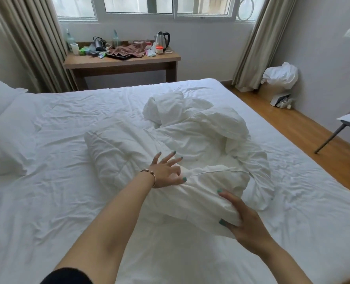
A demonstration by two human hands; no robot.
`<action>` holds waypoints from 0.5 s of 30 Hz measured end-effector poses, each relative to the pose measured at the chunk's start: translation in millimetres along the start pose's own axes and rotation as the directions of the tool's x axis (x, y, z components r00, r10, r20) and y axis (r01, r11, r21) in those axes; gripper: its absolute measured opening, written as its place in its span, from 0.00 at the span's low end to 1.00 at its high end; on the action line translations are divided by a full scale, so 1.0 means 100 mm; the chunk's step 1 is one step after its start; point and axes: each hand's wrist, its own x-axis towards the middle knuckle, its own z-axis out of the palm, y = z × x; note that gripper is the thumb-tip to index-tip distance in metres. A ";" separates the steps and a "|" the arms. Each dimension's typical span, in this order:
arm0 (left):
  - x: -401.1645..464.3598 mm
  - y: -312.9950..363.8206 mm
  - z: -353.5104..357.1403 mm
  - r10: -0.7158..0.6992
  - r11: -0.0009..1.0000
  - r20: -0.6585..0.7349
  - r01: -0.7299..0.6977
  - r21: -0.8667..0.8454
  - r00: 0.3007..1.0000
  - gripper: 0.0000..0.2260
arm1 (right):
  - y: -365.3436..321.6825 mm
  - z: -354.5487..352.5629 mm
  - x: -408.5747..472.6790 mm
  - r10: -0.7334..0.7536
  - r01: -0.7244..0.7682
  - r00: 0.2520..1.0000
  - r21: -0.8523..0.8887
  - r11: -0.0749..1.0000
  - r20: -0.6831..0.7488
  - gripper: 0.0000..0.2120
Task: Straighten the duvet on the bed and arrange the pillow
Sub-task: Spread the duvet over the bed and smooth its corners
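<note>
Judging from how things lie, the first step, getting hold of the bunched duvet (200, 140) so that it can be opened out, is in hand, and nothing of the straightening is yet done. The duvet is heaped in a crumpled mound at the centre of the frame, on the bed (57, 201), with its near fold lifted toward the lower middle. The right hand (246, 224), at the lower right of the frame, is curled round that near fold, thumb on top and fingertips beneath, so the fabric is gripped. The left hand (166, 171), just left of centre, is spread over the mound; a piped edge appears to be pinched between its thumb and a bent finger while the other fingers are splayed, though how firmly is hard to tell. The next move is judged to call for an edge or corner to be found and the mound drawn apart toward the sides of the bed, with the fabric lifted rather than dragged so that the wrinkled sheet below is not pulled along. One duvet is counted. One pillow (4, 128) is seen at the left edge of the frame, at the head of the bed; what looks like a second lies on a chair (334, 134) at the right edge, only partly in view. One desk (120, 62) stands under the window at the upper middle, carrying one kettle (163, 39) among clutter, and one lined bin (278, 78) stands at the upper right.
</note>
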 end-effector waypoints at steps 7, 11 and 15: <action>0.18 0.21 0.08 0.224 0.967 0.041 -0.227 0.120 0.974 0.36 | 0.06 0.15 -0.25 -0.136 0.103 0.985 -0.262 0.960 -0.110 0.48; 0.08 0.41 0.09 0.182 0.957 -0.188 -0.218 -0.193 0.965 0.20 | -0.02 0.19 -0.27 0.384 -0.400 0.852 0.031 0.916 -0.357 0.48; -0.13 0.54 0.13 0.327 0.939 -0.256 -0.344 -0.025 0.910 0.20 | -0.24 0.23 -0.11 0.149 -0.357 0.877 -0.412 0.838 -0.457 0.64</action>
